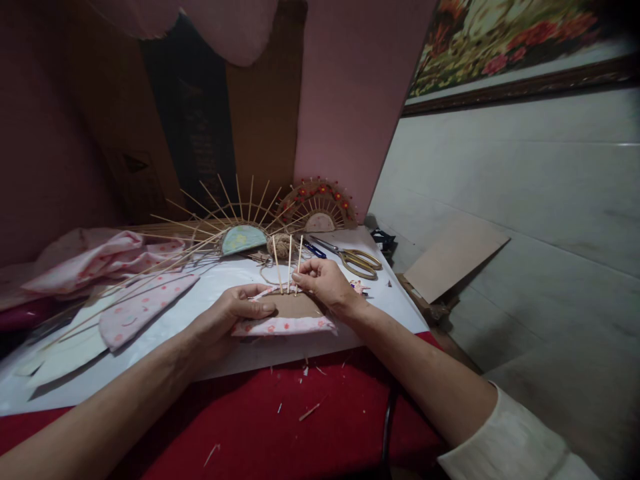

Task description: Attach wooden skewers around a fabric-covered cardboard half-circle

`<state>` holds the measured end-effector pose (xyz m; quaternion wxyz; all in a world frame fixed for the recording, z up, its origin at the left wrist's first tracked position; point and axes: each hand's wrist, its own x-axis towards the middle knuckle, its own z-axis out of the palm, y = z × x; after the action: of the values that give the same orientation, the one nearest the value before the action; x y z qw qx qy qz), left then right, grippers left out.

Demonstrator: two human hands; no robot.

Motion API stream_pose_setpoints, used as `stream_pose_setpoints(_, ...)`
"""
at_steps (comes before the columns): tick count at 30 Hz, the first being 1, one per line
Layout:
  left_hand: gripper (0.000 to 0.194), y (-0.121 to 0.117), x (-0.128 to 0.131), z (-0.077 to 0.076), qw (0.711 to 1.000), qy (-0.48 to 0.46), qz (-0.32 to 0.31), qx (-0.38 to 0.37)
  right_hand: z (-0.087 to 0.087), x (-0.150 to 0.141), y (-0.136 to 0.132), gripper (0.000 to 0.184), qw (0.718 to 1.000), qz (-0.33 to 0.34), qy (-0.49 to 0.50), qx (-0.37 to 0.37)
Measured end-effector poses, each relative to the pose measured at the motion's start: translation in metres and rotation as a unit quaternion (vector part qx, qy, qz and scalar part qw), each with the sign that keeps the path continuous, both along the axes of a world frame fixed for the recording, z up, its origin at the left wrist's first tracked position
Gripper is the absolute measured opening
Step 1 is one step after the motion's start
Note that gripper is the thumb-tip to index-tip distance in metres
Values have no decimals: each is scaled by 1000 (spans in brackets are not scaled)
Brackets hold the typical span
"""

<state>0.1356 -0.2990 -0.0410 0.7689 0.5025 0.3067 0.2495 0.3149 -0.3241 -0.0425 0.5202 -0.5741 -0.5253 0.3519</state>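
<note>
My left hand (245, 310) grips the left end of a half-round cardboard piece (295, 306), its thumb flat on the brown face. Pink cloth with red flowers (285, 326) wraps the edges of the piece. Three thin wooden sticks rise from its far edge: a left stick (277, 265), a middle stick (289, 263) and a right stick (300, 247). My right hand (323, 283) pinches the right stick low down, between thumb and fingers, close to the cardboard.
Behind stand a green half-round with fanned sticks (244, 240) and a flower-trimmed fan (320, 222). A twine ball (280, 246), blue-handled tool (315, 250) and gold-handled scissors (361, 262) lie near. Pink cloth (110, 260) is left; scraps dot the red cloth (260, 427).
</note>
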Motion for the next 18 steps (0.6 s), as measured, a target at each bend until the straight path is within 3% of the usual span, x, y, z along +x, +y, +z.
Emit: stream_pose_setpoints(18, 33, 1, 0, 0, 1000, 11, 11, -5, 1, -1, 0, 9, 1000, -5, 8, 1)
